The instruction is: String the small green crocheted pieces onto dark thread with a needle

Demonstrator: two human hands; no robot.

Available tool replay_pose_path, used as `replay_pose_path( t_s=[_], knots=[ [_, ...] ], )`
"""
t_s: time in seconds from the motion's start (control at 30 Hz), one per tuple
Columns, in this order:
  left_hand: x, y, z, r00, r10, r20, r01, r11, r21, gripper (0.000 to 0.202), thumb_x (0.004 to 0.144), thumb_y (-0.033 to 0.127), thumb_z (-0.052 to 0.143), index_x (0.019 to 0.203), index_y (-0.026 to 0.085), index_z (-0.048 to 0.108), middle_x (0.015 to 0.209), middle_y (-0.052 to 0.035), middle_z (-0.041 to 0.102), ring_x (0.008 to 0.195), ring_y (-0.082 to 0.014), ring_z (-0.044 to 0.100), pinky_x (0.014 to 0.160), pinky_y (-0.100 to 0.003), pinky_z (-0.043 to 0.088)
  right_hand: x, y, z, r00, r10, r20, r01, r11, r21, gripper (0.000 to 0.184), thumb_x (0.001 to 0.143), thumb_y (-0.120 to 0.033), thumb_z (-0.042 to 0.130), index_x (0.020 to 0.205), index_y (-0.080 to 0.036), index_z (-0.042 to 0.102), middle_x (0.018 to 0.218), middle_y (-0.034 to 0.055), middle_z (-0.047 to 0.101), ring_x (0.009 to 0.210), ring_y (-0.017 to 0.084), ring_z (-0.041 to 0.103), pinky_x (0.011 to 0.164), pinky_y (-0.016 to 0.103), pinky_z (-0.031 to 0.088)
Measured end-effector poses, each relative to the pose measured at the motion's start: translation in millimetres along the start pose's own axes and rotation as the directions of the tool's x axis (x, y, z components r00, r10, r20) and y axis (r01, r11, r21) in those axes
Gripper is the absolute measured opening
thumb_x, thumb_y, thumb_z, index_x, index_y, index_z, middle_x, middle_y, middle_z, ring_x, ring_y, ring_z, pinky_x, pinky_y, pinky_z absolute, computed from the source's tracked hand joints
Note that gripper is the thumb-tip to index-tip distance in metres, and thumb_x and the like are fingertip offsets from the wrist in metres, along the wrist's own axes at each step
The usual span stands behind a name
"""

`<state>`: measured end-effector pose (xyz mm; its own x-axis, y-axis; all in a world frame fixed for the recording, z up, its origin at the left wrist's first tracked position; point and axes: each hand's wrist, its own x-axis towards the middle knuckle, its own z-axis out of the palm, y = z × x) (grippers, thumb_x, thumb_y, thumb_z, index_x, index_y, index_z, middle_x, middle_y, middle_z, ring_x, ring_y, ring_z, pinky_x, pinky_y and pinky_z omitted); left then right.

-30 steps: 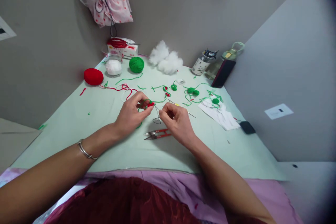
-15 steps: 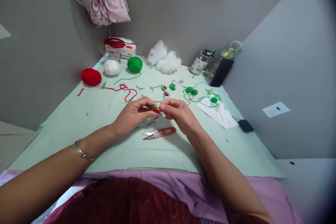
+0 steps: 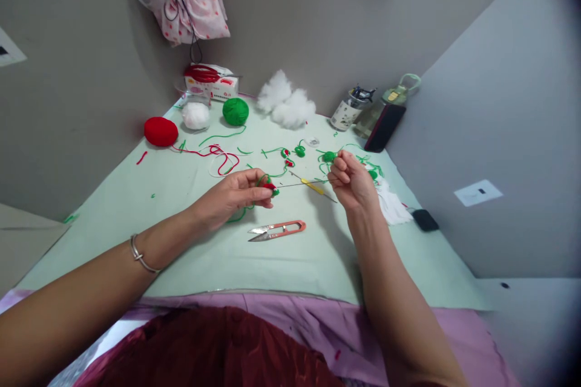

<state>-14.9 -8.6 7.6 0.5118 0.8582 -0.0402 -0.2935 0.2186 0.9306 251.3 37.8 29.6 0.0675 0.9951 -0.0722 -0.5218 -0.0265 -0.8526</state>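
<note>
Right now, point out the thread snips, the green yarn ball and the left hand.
thread snips [image 3: 272, 230]: head view, where blades meet handle.
green yarn ball [image 3: 235, 111]: head view, its middle.
left hand [image 3: 229, 193]: head view, back of the hand.

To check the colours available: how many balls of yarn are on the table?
3, in a row at the far left of the table: red ball, then white ball, then green ball beside the stuffing. Others could be hidden behind the box.

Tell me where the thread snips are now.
In the head view, the red thread snips lie on the green table cover, centre, just nearer the person than the left hand, untouched.
</note>
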Motion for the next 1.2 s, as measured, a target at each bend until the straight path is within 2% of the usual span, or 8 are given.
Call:
replay_pose_path(
  t_s=[0.07,0.17,0.5,0.77,0.83,0.93,1.07,1.2],
  knots=[
    [-0.8,1.1,-0.7,1.000,-0.011,0.002,0.011,1.000,-0.011,0.018,0.080,0.028,0.079,0.085,0.017,0.065,0.087,0.0012,0.060,0.079,-0.0129,0.065,0.080,-0.028,0.051,5.4,1.0,-8.7,0.993,-0.085,-0.080,0.079,0.994,-0.077,0.019,0.085,-0.017,0.068,0.073,-0.017,0.052,0.053,-0.0104,0.042,0.037,0.000,0.025,0.034,0.011,0.021],
    [-1.6,2.6,-0.2,1.000,-0.007,-0.004,0.007,1.000,-0.021,0.019,0.079,0.027,0.080,0.085,0.017,0.065,0.087,0.0008,0.059,0.079,-0.0130,0.063,0.080,-0.029,0.051,12.2,3.5,-18.7,0.981,-0.146,-0.128,0.125,0.979,-0.160,0.018,0.081,-0.019,0.069,0.073,-0.017,0.053,0.053,-0.0099,0.045,0.037,0.000,0.027,0.035,0.012,0.020],
    [-1.8,3.8,-2.9,1.000,-0.010,-0.026,0.009,0.999,-0.041,0.021,0.078,0.029,0.081,0.084,0.017,0.065,0.086,0.0015,0.060,0.078,-0.0129,0.065,0.084,-0.032,0.051,18.7,10.2,-26.5,0.960,-0.199,-0.194,0.137,0.946,-0.293,0.023,0.072,-0.027,0.073,0.072,-0.019,0.051,0.051,-0.0107,0.043,0.038,0.001,0.025,0.037,0.015,0.017],
    [-0.7,3.7,0.1,0.999,0.009,-0.054,-0.010,1.000,-0.012,0.022,0.076,0.029,0.081,0.082,0.018,0.064,0.084,0.0000,0.060,0.077,-0.0146,0.062,0.084,-0.035,0.054,20.4,10.0,-28.5,0.967,-0.178,-0.181,0.108,0.933,-0.343,0.023,0.071,-0.027,0.073,0.072,-0.020,0.051,0.051,-0.0099,0.043,0.039,0.002,0.025,0.037,0.018,0.015],
    [-0.8,3.1,1.0,0.997,0.026,-0.076,-0.026,1.000,-0.002,0.021,0.076,0.029,0.081,0.082,0.018,0.064,0.085,-0.0002,0.059,0.079,-0.0145,0.060,0.085,-0.035,0.054,17.0,11.0,-22.6,0.975,-0.169,-0.143,0.108,0.928,-0.358,0.020,0.069,-0.024,0.072,0.083,-0.020,0.058,0.053,-0.0091,0.047,0.041,0.003,0.026,0.039,0.018,0.015],
    [-0.8,1.6,1.4,0.993,0.052,-0.110,-0.050,0.999,0.020,0.021,0.078,0.029,0.079,0.084,0.018,0.063,0.087,0.0004,0.057,0.081,-0.0134,0.058,0.085,-0.033,0.055,4.9,14.0,-5.8,0.991,-0.133,0.002,0.122,0.907,-0.404,0.030,0.071,-0.023,0.070,0.100,-0.021,0.066,0.058,-0.0077,0.051,0.044,0.004,0.025,0.042,0.019,0.017],
    [0.2,0.2,1.8,0.988,0.097,-0.120,-0.089,0.993,0.071,0.022,0.078,0.029,0.079,0.088,0.019,0.062,0.090,0.0009,0.057,0.080,-0.0125,0.057,0.081,-0.031,0.054,-21.0,21.8,22.9,0.971,-0.023,0.236,0.147,0.839,-0.524,0.018,0.082,-0.033,0.067,0.091,-0.017,0.072,0.067,-0.0037,0.052,0.050,0.005,0.028,0.048,0.024,0.022],
    [0.4,-2.2,1.9,0.986,0.125,-0.112,-0.101,0.976,0.195,0.029,0.082,0.031,0.077,0.105,0.022,0.063,0.083,0.0025,0.059,0.078,-0.0138,0.063,0.080,-0.030,0.051,-42.4,31.4,42.6,0.921,0.144,0.362,0.144,0.737,-0.660,0.031,0.088,-0.046,0.065,0.080,-0.017,0.071,0.066,-0.0026,0.052,0.058,0.008,0.036,0.055,0.026,0.026]
  ],
)
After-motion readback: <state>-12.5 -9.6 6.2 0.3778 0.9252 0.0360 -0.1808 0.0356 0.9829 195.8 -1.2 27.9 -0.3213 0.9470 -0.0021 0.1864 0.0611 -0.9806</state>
